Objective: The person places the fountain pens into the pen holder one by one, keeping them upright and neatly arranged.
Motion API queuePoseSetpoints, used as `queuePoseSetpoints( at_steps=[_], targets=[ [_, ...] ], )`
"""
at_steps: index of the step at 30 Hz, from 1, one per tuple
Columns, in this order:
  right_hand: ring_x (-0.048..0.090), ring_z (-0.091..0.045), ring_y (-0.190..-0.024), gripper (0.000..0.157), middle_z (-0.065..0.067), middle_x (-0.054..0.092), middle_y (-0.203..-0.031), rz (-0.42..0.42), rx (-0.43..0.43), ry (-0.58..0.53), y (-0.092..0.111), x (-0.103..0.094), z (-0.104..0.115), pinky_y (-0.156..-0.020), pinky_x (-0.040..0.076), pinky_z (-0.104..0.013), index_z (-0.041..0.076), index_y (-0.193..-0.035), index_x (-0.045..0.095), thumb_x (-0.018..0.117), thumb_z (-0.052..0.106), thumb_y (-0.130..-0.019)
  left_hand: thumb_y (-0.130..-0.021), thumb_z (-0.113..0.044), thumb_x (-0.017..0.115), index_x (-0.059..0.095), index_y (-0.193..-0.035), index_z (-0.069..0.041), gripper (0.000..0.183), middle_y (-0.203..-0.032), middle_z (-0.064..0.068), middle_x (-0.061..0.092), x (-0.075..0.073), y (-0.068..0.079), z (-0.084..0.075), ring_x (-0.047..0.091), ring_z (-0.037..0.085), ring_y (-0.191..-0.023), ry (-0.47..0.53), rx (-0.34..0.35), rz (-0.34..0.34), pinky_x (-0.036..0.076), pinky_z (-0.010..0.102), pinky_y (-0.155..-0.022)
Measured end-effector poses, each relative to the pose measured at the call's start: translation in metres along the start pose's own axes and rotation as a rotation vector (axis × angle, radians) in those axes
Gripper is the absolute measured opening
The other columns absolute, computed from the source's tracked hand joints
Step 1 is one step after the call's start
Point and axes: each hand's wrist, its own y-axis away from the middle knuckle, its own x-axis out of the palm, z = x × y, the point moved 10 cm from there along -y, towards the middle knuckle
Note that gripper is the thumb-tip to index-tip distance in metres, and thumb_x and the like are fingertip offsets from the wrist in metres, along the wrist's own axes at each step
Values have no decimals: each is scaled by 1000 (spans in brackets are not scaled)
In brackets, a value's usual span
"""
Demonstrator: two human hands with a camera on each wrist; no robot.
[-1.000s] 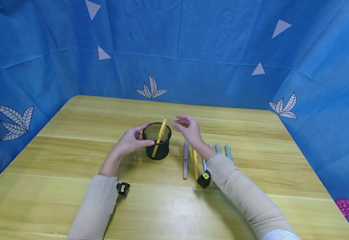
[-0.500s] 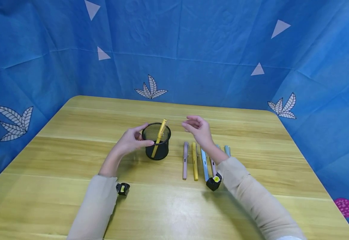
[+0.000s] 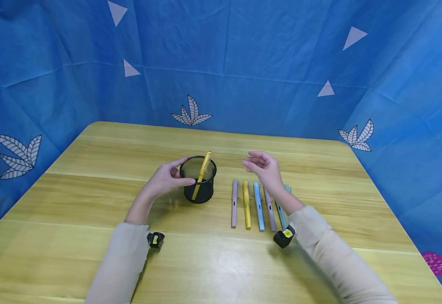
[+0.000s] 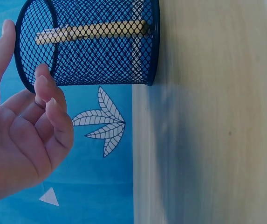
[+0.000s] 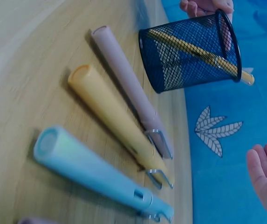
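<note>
A black mesh pen holder (image 3: 205, 193) stands upright on the table, with one yellow pen (image 3: 206, 161) leaning in it. My left hand (image 3: 163, 180) holds the holder by its rim, thumb and index finger spread across the left side. To the right, my right hand (image 3: 267, 169) hovers above the pens with fingers loosely bent and nothing between them. Below it lie a lilac pen (image 3: 234, 207), a yellow pen (image 5: 112, 116), a light blue pen (image 5: 96, 168), a purple pen (image 3: 270, 211) and a teal pen (image 3: 281, 216), side by side. The right forearm partly covers the last two.
The wooden table (image 3: 92, 198) has a blue cloth (image 3: 221, 50) with leaf and triangle prints hung behind it and at both sides. A black camera is worn on each wrist, the right one (image 3: 283, 237) close to the pens' near ends.
My right hand has moved right, away from the pen holder and over the row of pens, uncovering more of them. The left hand and the holder have stayed put.
</note>
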Motion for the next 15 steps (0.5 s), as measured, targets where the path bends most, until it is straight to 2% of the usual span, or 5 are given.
queuePoseSetpoints(
  at_steps=[4,10,15],
  targets=[
    [60,-13,-81,37,-7,61,-94,-13,8,3,3,-12,-4,-74,49,-32,-7,-114,52,64,8,-82,-75,-21,73,31,-140,-12,78,-64,5,42,0,0,1,40,15,-52,11,0,1,38,25,-47],
    [60,-20,-86,39,-2,60,-93,-13,45,31,9,-24,-6,-77,48,-36,-9,-118,48,61,6,-84,-75,-20,73,31,-140,-11,78,-63,5,42,1,1,0,41,15,-52,19,11,1,37,24,-47],
    [60,-18,-86,40,4,60,-90,-14,67,56,12,-34,-5,-78,48,-37,-9,-120,46,60,6,-85,-75,-20,73,30,-140,-11,79,-63,5,43,1,0,0,41,15,-52,21,8,4,36,24,-47]
  ],
)
